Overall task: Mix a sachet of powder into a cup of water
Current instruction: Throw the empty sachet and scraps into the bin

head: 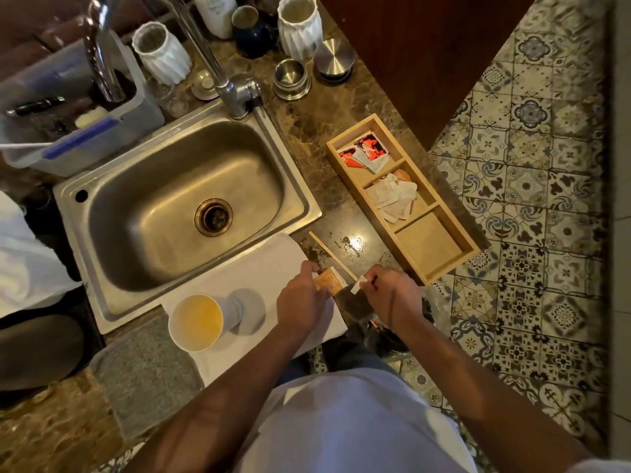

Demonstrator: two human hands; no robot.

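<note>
While pinched, orange sachet [327,280] torn.

The counter strip between the steel sink [184,203] and the wooden 3-compartment box [403,199] lies bare apart from a wooden stir stick [329,255] lying slantwise across its near end. Behind the sink, the faucet [218,63], 2 white ribbed vases [164,52], metal cups [292,78] and a plastic bin [68,107] crowd the back. On the white towel [266,264], the paper cup [196,322] stands near the sink's front rim, with open cloth to its right
</note>
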